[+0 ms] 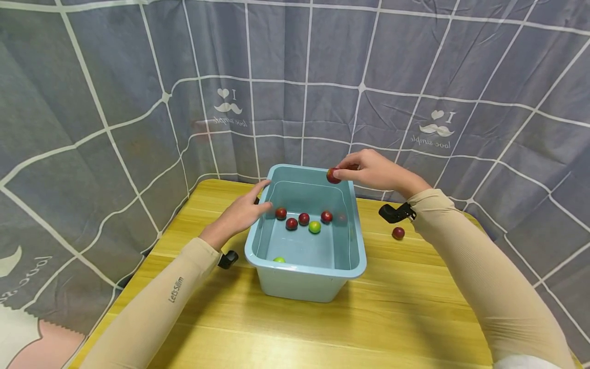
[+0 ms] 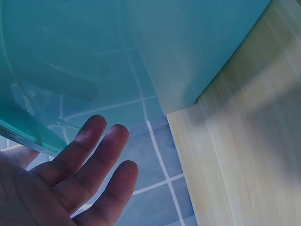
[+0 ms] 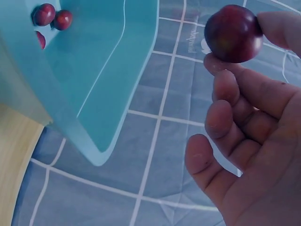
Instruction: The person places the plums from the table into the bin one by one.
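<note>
A dark red plum [image 1: 333,176] is pinched between the thumb and fingertips of my right hand [image 1: 373,166], above the far right corner of a light blue plastic tub [image 1: 301,284]. In the right wrist view the same plum [image 3: 233,34] shows, with the other fingers loosely bent below it. My left hand [image 1: 237,212] rests at the tub's left rim, fingers fairly straight; in the left wrist view its fingers [image 2: 96,157] lie along the outer wall. Inside the tub are several red plums [image 1: 291,224], a green fruit [image 1: 314,227] and another green fruit [image 1: 279,260] partly hidden by the near wall.
Another dark red plum [image 1: 398,233] lies on the wooden table [image 1: 396,307] to the right of the tub, near my right wrist. A grey curtain [image 1: 332,61] with white grid lines hangs behind and beside the table.
</note>
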`<state>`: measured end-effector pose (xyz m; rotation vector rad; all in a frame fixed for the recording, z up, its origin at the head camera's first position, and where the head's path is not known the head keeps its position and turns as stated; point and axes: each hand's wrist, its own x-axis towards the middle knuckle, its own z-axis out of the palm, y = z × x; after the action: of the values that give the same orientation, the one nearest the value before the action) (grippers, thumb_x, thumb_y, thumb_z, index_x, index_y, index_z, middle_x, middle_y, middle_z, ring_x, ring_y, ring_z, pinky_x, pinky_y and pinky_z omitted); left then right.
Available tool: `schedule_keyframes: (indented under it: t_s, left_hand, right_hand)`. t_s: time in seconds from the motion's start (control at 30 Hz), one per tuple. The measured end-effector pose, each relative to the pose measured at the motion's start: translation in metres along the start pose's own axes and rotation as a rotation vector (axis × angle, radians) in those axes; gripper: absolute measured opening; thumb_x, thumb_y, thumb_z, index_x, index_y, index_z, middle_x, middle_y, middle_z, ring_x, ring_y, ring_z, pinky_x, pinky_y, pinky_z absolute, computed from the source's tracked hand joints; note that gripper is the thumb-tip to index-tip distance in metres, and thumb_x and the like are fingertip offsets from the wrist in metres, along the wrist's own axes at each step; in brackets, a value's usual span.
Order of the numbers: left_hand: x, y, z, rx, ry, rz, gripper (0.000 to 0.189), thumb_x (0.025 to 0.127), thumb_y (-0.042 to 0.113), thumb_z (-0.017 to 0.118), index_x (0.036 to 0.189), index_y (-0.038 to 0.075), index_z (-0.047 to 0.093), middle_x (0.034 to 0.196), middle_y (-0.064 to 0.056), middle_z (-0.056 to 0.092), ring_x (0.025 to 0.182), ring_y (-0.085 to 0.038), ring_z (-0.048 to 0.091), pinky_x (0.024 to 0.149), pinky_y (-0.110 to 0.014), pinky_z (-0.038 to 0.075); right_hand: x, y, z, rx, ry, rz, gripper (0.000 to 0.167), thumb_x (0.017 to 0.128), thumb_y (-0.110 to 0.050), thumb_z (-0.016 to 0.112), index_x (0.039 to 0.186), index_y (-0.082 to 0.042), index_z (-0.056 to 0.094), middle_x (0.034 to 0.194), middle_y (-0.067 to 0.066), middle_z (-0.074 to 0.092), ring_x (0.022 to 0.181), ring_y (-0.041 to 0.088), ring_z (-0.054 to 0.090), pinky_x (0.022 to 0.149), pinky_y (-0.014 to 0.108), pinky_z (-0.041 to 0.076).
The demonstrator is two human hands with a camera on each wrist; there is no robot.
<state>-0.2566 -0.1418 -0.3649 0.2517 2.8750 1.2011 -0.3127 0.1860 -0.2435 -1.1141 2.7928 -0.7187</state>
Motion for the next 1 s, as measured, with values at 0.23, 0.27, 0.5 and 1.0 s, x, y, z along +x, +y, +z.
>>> schedule_keyframes:
  t_s: [0.23,0.27,0.5,1.0]
  left_hand:
    - [-0.001,-0.001,0.001,0.002,0.0,-0.001,0.071,0.099,0.047,0.048,0.161,0.039,0.016,0.159,-0.013,0.038,0.125,-0.039,0.058,0.104,-0.062,0.043]
    - [-0.001,-0.001,0.001,0.003,-0.001,-0.001,0.071,0.099,0.047,0.048,0.161,0.039,0.016,0.159,-0.013,0.038,0.125,-0.039,0.058,0.104,-0.063,0.043]
    - [-0.001,-0.002,0.001,0.001,-0.007,0.001,0.07,0.1,0.047,0.048,0.161,0.039,0.015,0.161,-0.012,0.036,0.126,-0.04,0.057,0.105,-0.063,0.042]
    - [-0.003,0.0,-0.001,0.027,0.003,0.013,0.07,0.099,0.048,0.047,0.161,0.04,0.017,0.154,-0.014,0.045,0.121,-0.036,0.06,0.102,-0.059,0.045]
  right_hand:
    - [0.012,-0.008,0.005,-0.019,-0.068,0.001,0.031,0.099,-0.041,0.062,0.117,-0.019,0.076,0.109,-0.002,0.074,0.098,0.015,0.067,0.087,0.039,0.055]
    - [0.015,-0.009,0.006,-0.02,-0.075,0.001,0.031,0.099,-0.041,0.062,0.117,-0.019,0.076,0.109,-0.003,0.074,0.099,0.014,0.067,0.088,0.039,0.055]
    - [0.025,-0.014,0.013,-0.032,-0.123,0.0,0.028,0.099,-0.037,0.062,0.116,-0.018,0.076,0.109,-0.001,0.075,0.1,0.015,0.068,0.09,0.041,0.055]
    - [0.04,-0.012,0.023,-0.049,-0.163,-0.009,0.029,0.099,-0.036,0.063,0.115,-0.015,0.076,0.109,0.0,0.074,0.102,0.02,0.068,0.091,0.04,0.054]
